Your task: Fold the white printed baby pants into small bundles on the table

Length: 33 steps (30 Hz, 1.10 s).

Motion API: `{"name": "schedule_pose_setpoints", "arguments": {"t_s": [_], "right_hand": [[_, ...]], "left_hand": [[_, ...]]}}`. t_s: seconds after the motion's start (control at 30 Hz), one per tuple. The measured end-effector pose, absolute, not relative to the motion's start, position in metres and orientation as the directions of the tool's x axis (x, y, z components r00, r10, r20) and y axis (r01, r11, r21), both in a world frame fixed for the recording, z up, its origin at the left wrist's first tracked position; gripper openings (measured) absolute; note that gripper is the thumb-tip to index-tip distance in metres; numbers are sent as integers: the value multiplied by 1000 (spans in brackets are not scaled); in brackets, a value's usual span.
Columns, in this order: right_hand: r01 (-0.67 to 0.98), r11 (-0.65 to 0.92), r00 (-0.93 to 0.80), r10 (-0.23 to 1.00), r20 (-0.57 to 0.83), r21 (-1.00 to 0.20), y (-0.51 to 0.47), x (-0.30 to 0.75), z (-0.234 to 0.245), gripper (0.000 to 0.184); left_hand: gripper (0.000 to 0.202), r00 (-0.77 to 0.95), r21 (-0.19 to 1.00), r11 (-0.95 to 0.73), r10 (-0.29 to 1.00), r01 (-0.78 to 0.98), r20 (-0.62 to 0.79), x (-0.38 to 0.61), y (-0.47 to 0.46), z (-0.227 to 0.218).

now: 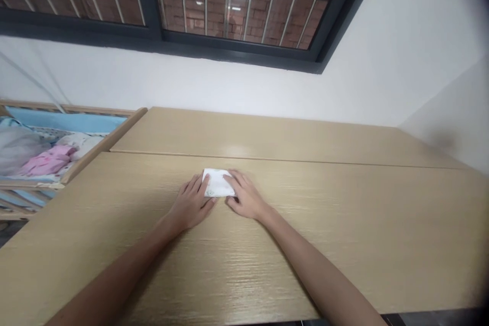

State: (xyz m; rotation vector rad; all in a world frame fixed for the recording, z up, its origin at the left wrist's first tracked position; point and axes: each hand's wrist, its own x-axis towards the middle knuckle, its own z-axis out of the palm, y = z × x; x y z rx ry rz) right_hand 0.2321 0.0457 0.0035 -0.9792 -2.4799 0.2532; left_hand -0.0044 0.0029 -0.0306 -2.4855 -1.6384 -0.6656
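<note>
A small white rectangle, apparently a folded cloth or a tissue packet (217, 183), lies flat on the wooden tabletop (324, 224). Faint print shows near its lower corners. At its left edge rests my left hand (193, 201), open, with the index finger on the white piece and the other fingers spread over the wood. My right hand (244, 196) lies along the opposite edge, fingers stretched and apart. Its index finger touches the top of the white piece, and the thumb sits just below the lower right corner.
A wooden crib (105, 150) with blue lining and a pink cloth (51, 159) adjoins the table's left side. A seam crosses the tabletop towards the back. Behind stands a white wall (229, 84) below a dark-framed barred window (237, 53).
</note>
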Motion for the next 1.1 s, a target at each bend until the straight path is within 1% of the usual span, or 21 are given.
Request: {"name": "schedule_pose_setpoints", "arguments": {"t_s": [0.33,0.47,0.7,1.1], "right_hand": [[597,736,-646,677,353,-319,45,233,2,65],[587,741,-639,671,376,-326,45,232,2,64],[563,755,-625,655,424,-337,46,232,-1,61],[565,756,-619,653,436,-331,44,233,0,61]], "left_hand": [[73,331,154,-418,855,895,398,-5,3,-30],[73,326,155,-420,849,894,416,-6,3,-31],[74,334,150,-421,853,895,401,-7,3,-32],[72,330,140,-421,844,896,424,-5,4,-35]]}}
